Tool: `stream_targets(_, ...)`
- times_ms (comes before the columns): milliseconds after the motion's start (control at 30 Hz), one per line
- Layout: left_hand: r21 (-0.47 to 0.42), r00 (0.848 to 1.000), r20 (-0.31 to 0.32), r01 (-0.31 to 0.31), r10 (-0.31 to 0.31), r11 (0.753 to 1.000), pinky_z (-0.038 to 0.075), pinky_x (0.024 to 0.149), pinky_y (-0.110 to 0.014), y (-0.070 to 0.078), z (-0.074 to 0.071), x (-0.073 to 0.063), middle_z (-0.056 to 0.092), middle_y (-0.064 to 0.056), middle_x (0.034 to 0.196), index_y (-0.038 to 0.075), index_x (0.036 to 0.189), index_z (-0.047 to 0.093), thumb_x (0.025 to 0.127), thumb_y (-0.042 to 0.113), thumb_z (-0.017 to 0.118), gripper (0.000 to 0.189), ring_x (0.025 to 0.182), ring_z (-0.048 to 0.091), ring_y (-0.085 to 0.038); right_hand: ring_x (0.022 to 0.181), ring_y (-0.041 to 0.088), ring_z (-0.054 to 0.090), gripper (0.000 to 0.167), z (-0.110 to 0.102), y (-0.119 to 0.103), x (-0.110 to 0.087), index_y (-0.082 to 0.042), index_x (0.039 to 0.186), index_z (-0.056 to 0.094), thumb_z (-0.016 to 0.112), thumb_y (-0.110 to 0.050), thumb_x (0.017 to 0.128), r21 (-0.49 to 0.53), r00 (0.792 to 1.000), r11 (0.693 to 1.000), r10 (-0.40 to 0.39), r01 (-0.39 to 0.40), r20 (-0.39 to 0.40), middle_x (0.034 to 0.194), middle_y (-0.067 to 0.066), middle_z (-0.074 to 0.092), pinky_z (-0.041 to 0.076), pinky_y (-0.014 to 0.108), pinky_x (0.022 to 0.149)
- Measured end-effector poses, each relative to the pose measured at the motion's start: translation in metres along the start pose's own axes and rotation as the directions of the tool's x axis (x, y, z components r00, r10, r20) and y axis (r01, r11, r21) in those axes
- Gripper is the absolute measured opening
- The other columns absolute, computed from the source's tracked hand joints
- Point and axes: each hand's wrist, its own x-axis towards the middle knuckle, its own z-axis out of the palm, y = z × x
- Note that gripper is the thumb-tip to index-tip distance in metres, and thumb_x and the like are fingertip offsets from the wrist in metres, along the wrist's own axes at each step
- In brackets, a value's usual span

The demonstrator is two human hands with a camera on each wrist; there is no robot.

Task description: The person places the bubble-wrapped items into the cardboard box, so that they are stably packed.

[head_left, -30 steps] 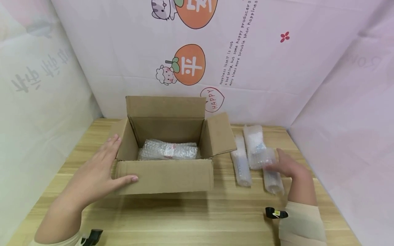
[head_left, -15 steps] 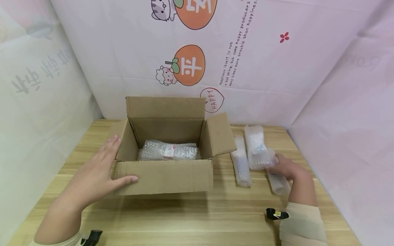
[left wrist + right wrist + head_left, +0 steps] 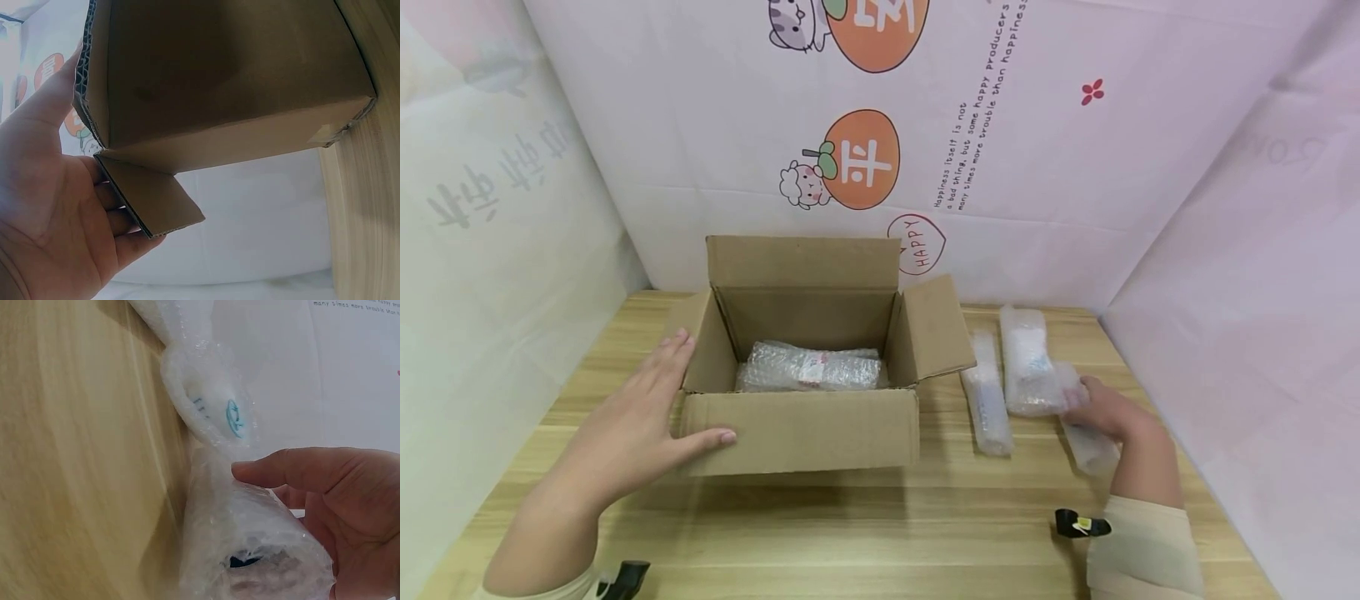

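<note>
An open cardboard box (image 3: 801, 429) stands on the table with its flaps folded out. Inside it lies a bubble-wrapped package (image 3: 775, 365) with a red-and-white patch. My left hand (image 3: 625, 433) rests on the box's left side, fingers extended behind the side flap (image 3: 153, 194) and thumb along the front flap. At the right, my right hand (image 3: 1108, 410) pinches a bubble-wrapped roll (image 3: 250, 515), thumb on its near side; the other fingertips are hidden. That roll touches or overlaps a wider wrapped bundle (image 3: 1025, 354) with blue-green marks.
Another bubble-wrapped roll (image 3: 987, 400) lies between the box and the wider bundle. White printed cloth (image 3: 715, 167) walls the table (image 3: 820, 533) at the back and both sides.
My right hand has taken hold of the roll and shifted right, swinging its near end right. The wider bundle has slid slightly right. My left hand and the box have stayed put.
</note>
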Motion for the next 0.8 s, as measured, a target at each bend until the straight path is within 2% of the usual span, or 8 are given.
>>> stream_targets(200, -0.003, 1.000, 0.001, 0.005, -0.005, 1.000, 0.024, 0.114, -0.065, 0.000, 0.000, -0.001, -0.004, -0.001, 0.166, 0.018, 0.159, -0.003, 0.077, 0.076, 0.062, 0.119, 0.152, 0.007, -0.032, 0.118, 0.055, 0.046, 0.084, -0.008, 0.003, -0.006, 0.014, 0.149, 0.014, 0.055, -0.037, 0.097, -0.058, 0.997, 0.998, -0.035, 0.031, -0.067, 0.136, 0.043, 0.037, 0.045, 0.065, 0.093)
stream_targets(333, -0.004, 1.000, 0.001, 0.006, -0.006, 1.000, 0.024, 0.114, -0.065, 0.000, 0.000, -0.001, -0.004, -0.001, 0.166, 0.018, 0.159, -0.002, 0.078, 0.075, 0.062, 0.119, 0.152, 0.007, -0.033, 0.126, 0.062, 0.034, 0.085, -0.014, 0.002, -0.008, 0.015, 0.149, 0.013, 0.055, -0.037, 0.097, -0.111, 0.994, 0.993, -0.039, 0.028, -0.104, 0.143, 0.046, 0.028, 0.035, 0.073, 0.099)
stream_targets(400, -0.001, 1.000, -0.001, 0.003, -0.003, 1.000, 0.023, 0.115, -0.064, 0.000, 0.000, -0.001, -0.004, -0.002, 0.166, 0.017, 0.159, -0.002, 0.078, 0.075, 0.062, 0.119, 0.152, 0.007, -0.033, 0.130, 0.065, 0.026, 0.086, -0.018, 0.001, -0.008, 0.016, 0.149, 0.012, 0.057, -0.036, 0.096, -0.116, 0.993, 0.993, -0.046, 0.033, -0.113, 0.145, 0.046, 0.022, 0.029, 0.075, 0.102)
stream_targets(500, 0.003, 1.000, -0.002, 0.000, 0.000, 1.000, 0.023, 0.116, -0.063, 0.000, 0.000, -0.001, -0.003, -0.002, 0.166, 0.017, 0.159, -0.003, 0.078, 0.075, 0.062, 0.119, 0.152, 0.007, -0.033, 0.131, 0.065, 0.022, 0.088, -0.023, -0.002, -0.009, 0.017, 0.148, 0.010, 0.059, -0.034, 0.095, -0.104, 0.990, 0.993, -0.062, 0.049, -0.125, 0.146, 0.046, 0.018, 0.026, 0.075, 0.104)
stream_targets(800, 0.007, 1.000, -0.004, -0.005, 0.005, 1.000, 0.022, 0.117, -0.062, -0.001, 0.001, 0.000, -0.003, -0.003, 0.166, 0.017, 0.159, -0.003, 0.077, 0.076, 0.061, 0.119, 0.152, 0.009, -0.034, 0.131, 0.063, 0.027, 0.089, -0.035, -0.019, -0.008, 0.010, 0.152, 0.007, 0.055, -0.042, 0.098, -0.094, 0.985, 0.991, -0.109, 0.097, -0.131, 0.147, 0.044, 0.023, 0.031, 0.073, 0.102)
